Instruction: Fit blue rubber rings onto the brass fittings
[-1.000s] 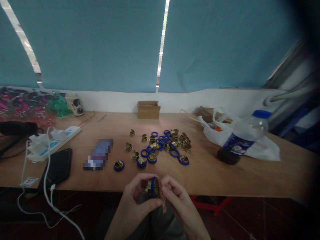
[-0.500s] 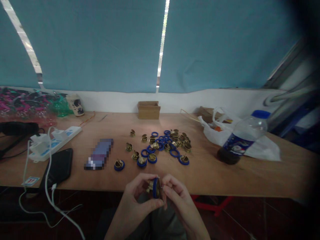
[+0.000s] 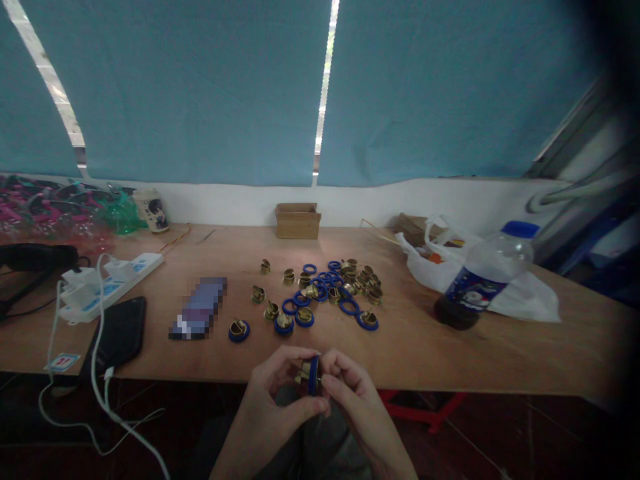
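My left hand [image 3: 273, 407] grips a brass-coloured metal fitting with a blue ring [image 3: 313, 377] around its rim, thumb below and fingers above. The fitting is turned on its side, just off the table's front edge. Thumb and fingertips of my right hand [image 3: 353, 393] are pinched together at the fitting's right face; what they hold, if anything, is hidden. Beyond my hands lie several loose brass fittings [image 3: 259, 294] and blue rings [image 3: 349, 307]. Some fittings, such as the brass fitting at the left [image 3: 239, 329], sit with a blue ring around them.
A phone [image 3: 200, 307], a black tablet-like device [image 3: 120, 333] and a white power strip [image 3: 113, 290] with cables lie at left. A small cardboard box [image 3: 298, 221] stands at the back. At right are a bottle of dark drink [image 3: 475, 287] and a white plastic bag [image 3: 530, 297].
My right hand's fingertips have moved slightly left, closer against the fitting's face. The left hand keeps its hold, and the parts on the table have not moved.
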{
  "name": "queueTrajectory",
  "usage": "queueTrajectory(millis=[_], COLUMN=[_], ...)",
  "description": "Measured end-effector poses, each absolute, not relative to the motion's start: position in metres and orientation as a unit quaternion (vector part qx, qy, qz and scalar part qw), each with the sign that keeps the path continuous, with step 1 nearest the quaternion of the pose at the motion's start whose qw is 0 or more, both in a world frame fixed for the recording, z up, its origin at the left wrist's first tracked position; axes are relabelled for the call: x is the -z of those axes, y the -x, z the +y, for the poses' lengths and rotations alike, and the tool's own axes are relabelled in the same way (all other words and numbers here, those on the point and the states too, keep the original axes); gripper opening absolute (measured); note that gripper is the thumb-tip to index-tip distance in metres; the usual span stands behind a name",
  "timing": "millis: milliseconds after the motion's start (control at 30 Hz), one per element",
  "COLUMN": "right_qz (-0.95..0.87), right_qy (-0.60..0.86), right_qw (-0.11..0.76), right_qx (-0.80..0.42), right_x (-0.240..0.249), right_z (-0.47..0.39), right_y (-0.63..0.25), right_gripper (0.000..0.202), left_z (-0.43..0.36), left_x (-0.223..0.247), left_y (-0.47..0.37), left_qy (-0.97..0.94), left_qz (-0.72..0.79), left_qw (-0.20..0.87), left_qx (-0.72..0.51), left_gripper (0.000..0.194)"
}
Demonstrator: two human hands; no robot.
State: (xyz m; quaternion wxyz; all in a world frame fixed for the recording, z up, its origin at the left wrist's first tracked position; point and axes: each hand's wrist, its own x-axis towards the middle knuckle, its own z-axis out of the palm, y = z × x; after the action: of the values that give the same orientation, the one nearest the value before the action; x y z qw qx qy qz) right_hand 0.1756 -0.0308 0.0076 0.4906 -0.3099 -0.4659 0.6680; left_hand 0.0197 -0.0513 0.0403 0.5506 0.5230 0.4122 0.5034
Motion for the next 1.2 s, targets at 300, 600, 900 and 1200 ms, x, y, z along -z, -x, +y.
queueTrajectory(millis=[300, 600, 900, 1200], right_qz=[-0.470, -0.485, -0.504, -0.519], right_qy=[0.308, 0.319, 0.323, 0.311], right_qw=[0.511, 0.506, 0.496, 0.492], right_qx=[-0.651, -0.638, -0.629, -0.626], right_x=[-0.0057, -0.0055, -0.0095, -0.0122], right_z=[-0.0309, -0.0315, -0.0323, -0.0361], right_y=[-0.1726, -0.1709, -0.1686, -0.1684], right_gripper=[0.038, 0.038, 0.039, 0.035], left_z=[-0.0515, -0.0509, -0.0504, -0.0537], left_x=[-0.0362, -0.0338, -0.0346, -0.0358], left_y=[-0.0205, -0.0188, -0.0189, -0.0164], left_qy=[-0.557, -0.577, -0.583, -0.599], left_qz=[0.386, 0.365, 0.374, 0.385], left_qw=[0.521, 0.491, 0.470, 0.425], left_qx=[-0.519, -0.541, -0.547, -0.559], left_gripper=[0.042, 0.043, 0.040, 0.039])
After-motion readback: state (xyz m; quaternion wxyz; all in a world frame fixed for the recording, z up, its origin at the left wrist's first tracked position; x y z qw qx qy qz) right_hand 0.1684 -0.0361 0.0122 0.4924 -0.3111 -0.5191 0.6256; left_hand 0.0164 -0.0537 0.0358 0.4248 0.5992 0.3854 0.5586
